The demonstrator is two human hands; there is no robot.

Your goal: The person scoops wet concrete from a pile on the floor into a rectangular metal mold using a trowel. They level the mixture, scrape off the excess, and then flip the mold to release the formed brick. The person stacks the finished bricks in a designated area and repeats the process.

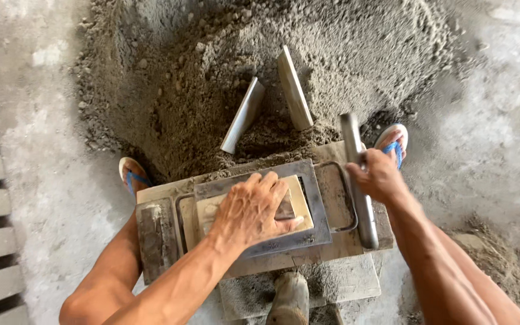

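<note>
head view: left hand (249, 210) presses flat, fingers spread, on the plate (299, 201) in the mould (317, 207) at the board's (332, 241) middle. right hand (379, 177) closes round the lever (356, 180) at its right edge. best kept level, i judge.

Left hand (251, 210) is pressing flat on the block (299, 201) in the mould (314, 186), centre frame; right hand (377, 177) is gripping the bar (356, 180).
</note>
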